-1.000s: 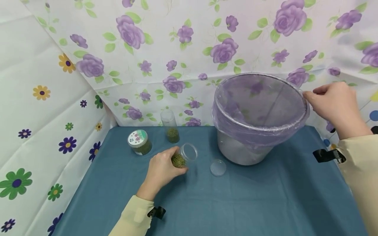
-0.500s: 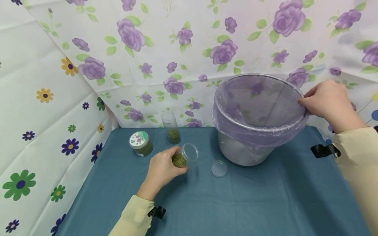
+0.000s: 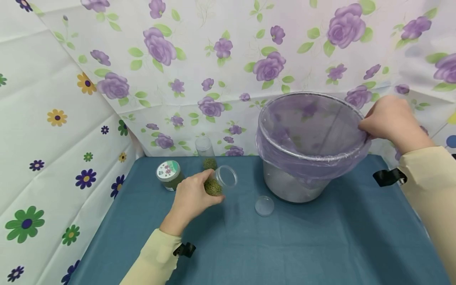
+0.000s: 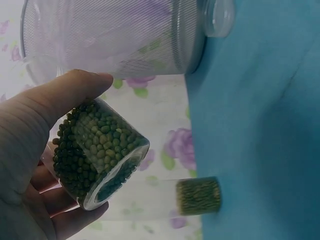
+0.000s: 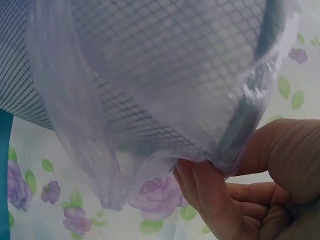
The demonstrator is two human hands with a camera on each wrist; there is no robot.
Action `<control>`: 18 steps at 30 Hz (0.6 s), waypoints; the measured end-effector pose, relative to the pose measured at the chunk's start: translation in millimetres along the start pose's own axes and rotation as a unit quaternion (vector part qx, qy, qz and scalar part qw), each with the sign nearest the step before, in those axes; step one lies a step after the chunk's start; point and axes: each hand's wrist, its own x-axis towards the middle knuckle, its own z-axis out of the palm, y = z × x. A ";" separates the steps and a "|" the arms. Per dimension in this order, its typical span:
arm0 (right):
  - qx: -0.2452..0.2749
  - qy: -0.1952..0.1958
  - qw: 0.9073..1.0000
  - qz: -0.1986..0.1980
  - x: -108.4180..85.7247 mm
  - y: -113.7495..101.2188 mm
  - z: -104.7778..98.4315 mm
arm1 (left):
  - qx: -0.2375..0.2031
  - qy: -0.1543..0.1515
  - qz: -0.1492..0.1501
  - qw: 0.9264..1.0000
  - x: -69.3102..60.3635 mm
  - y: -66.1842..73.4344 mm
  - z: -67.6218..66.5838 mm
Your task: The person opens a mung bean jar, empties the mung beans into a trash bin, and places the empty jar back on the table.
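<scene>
My left hand (image 3: 190,198) grips an uncovered clear jar (image 3: 213,187) partly filled with green mung beans. In the left wrist view, thumb and fingers wrap the tilted jar (image 4: 102,150). A round clear lid (image 3: 264,206) lies on the table to the jar's right. Farther right stands a silver mesh waste bin (image 3: 290,188), lined with a thin purple plastic bag (image 3: 303,168) folded over its rim. At the rim's right side, my right hand (image 3: 392,122) pinches the bag's edge. The right wrist view shows the bag (image 5: 80,115) bunched at the right hand's fingertips (image 5: 207,180).
Behind the left hand stands a tall clear bottle (image 3: 204,147) with green beans at its bottom. A round tub (image 3: 168,170) with a patterned lid sits left of it. Blue cloth (image 3: 278,249) covers the table, and a flowered curtain (image 3: 228,71) hangs behind.
The left hand has raised the jar a little toward the tall bottle, now overlapping its base in the head view. My right hand has moved slightly left along the bin's rim, gripping the bag.
</scene>
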 end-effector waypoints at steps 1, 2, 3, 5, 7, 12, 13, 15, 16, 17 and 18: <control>0.002 -0.002 1.000 0.000 0.4 0.9 -0.2 | 0.003 0.001 0.000 1.000 2.5 0.5 -3.7; 0.005 -0.005 1.000 0.000 0.9 1.7 -0.5 | 0.007 0.002 -0.001 1.000 5.2 0.7 -7.3; 0.007 -0.008 1.000 -0.001 1.5 2.5 -0.8 | 0.009 0.002 -0.003 1.000 7.9 1.6 -11.8; 0.010 -0.013 1.000 0.000 2.8 3.4 -1.8 | 0.006 0.003 -0.007 1.000 14.2 4.0 -21.0; 0.011 -0.014 1.000 -0.001 4.2 4.0 -2.9 | 0.003 0.005 -0.012 1.000 21.4 7.2 -30.3; 0.012 -0.019 1.000 -0.001 6.5 4.0 -5.1 | 0.002 0.018 -0.013 1.000 43.9 17.1 -52.8; 0.014 -0.023 1.000 0.000 6.9 4.0 -5.3 | 0.005 0.020 -0.010 1.000 48.9 19.0 -56.8; 0.020 -0.028 0.999 0.001 7.7 3.7 -5.4 | 0.009 0.026 -0.001 1.000 58.8 22.4 -64.3; 0.021 -0.031 0.999 0.000 8.2 3.4 -5.3 | 0.008 0.029 0.004 1.000 63.6 24.2 -67.8; 0.020 -0.034 0.999 -0.002 8.8 3.3 -5.1 | 0.007 0.032 0.010 0.999 68.2 25.8 -70.8; 0.019 -0.037 0.999 -0.004 9.5 3.1 -4.9 | 0.006 0.036 0.016 0.999 72.5 27.5 -73.5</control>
